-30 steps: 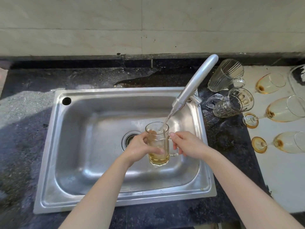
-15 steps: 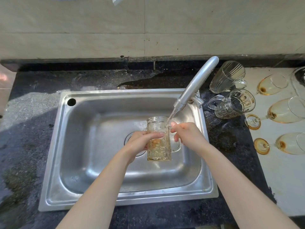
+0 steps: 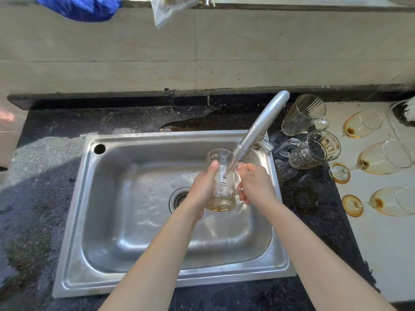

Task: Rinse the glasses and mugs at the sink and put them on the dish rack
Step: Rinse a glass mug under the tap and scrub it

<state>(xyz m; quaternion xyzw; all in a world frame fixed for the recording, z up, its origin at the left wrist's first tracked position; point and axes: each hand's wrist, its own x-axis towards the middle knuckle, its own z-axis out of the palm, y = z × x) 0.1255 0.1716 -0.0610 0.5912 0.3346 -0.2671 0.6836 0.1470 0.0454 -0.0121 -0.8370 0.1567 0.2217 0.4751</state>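
A clear glass mug (image 3: 222, 187) hangs over the steel sink (image 3: 139, 221), tilted toward the faucet (image 3: 260, 129), with water streaming into it. Brownish liquid sits at its bottom. My left hand (image 3: 202, 187) grips the mug's body from the left. My right hand (image 3: 256, 185) holds the handle on the right. Two more glass mugs (image 3: 303, 115) (image 3: 316, 149) lie on their sides on the dark counter right of the faucet. Three stained wine glasses (image 3: 361, 124) (image 3: 381, 158) (image 3: 393, 202) lie on the white surface at the right.
The sink drain (image 3: 179, 198) is just left of the mug. Dark wet countertop (image 3: 40, 198) surrounds the sink. A blue cloth (image 3: 83, 7) and a plastic bag (image 3: 170, 10) hang over the tiled wall ledge above. No dish rack is in view.
The mug has risen closer to the faucet spout and tilted, and much of the yellowish liquid has gone from it. My view has tipped up, showing the ledge.
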